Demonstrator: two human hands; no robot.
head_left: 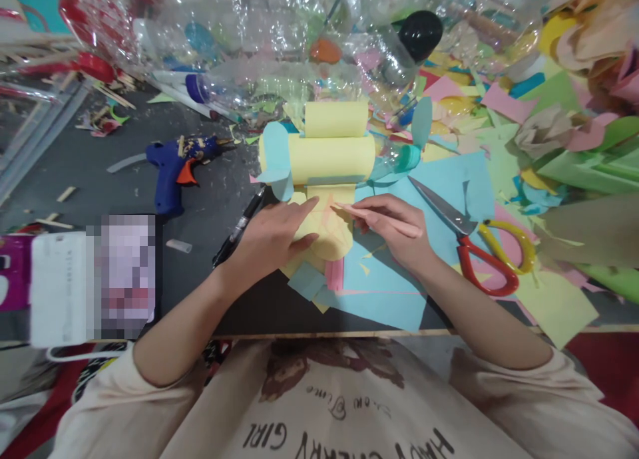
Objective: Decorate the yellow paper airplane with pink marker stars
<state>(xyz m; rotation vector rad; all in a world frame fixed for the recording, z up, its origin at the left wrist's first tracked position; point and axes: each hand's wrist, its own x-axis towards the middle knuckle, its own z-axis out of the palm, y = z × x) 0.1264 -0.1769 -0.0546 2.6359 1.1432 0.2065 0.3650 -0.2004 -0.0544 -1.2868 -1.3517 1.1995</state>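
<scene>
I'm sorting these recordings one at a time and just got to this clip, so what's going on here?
A person is working on a yellow paper piece at a cluttered table. The left hand rests on it, while the right hand holds a slim pinkish stick with its tip at the paper. Just beyond lies a yellow-wrapped bottle. Scissors lie to the right, and a blue glue gun to the left.

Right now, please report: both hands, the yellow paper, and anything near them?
Left hand on yellow paper, fingers spread. Right hand gripping slim pink stick, tip at paper. Black pen beside left wrist; scissors right, clear of both hands.
</scene>
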